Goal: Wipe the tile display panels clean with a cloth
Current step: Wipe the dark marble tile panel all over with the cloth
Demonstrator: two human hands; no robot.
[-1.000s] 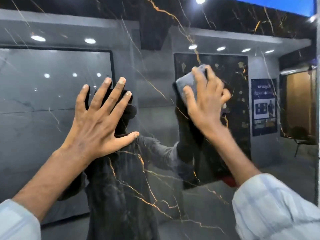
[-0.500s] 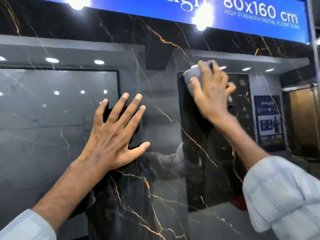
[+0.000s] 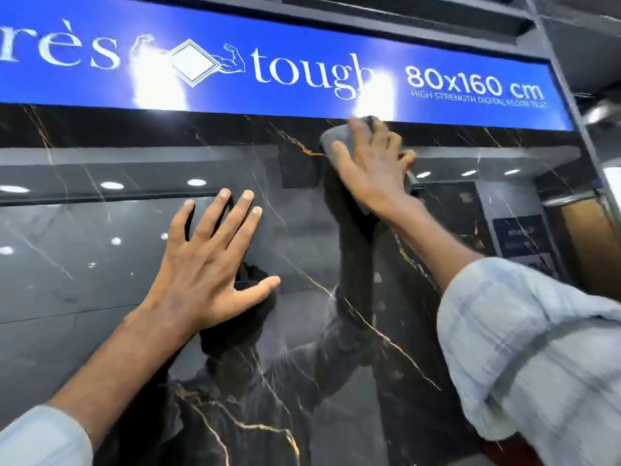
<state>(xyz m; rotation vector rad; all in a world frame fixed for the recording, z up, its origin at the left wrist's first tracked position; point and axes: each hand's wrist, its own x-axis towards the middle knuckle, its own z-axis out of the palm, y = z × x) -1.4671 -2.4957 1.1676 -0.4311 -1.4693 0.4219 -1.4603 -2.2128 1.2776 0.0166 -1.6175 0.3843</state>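
Head camera, close against the panel
A single wide-angle view from the person's head, facing forward and tilted upward along the glossy tile face, with the blue sign crossing the frame's top.

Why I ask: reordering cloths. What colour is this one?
The cloth is grey; head view.
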